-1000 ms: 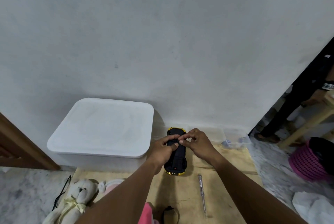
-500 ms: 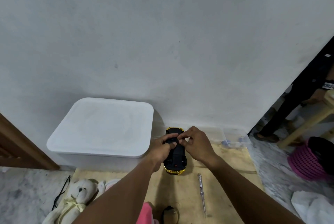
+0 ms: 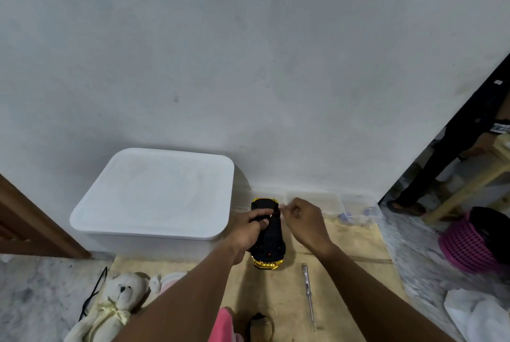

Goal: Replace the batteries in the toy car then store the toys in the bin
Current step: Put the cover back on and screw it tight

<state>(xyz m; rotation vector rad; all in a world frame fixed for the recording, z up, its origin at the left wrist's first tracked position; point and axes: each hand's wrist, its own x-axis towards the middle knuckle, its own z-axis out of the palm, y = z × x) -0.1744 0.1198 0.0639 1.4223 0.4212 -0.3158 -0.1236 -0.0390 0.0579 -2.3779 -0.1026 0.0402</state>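
Head view | our left hand point(image 3: 249, 227) holds the upside-down toy car point(image 3: 267, 234) | our right hand point(image 3: 305, 221) has just pulled away, fingers pinched, maybe on something tiny | battery job not done

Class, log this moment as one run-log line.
left hand: holds car underside up | right hand: pinched beside car | screwdriver: on board | bin: lidded

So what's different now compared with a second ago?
The right hand has come off the car and drawn a little to the right, fingers pinched; whether they hold anything is too small to tell. The left hand still holds the upside-down car in place. The bin, screwdriver and teddy haven't moved.
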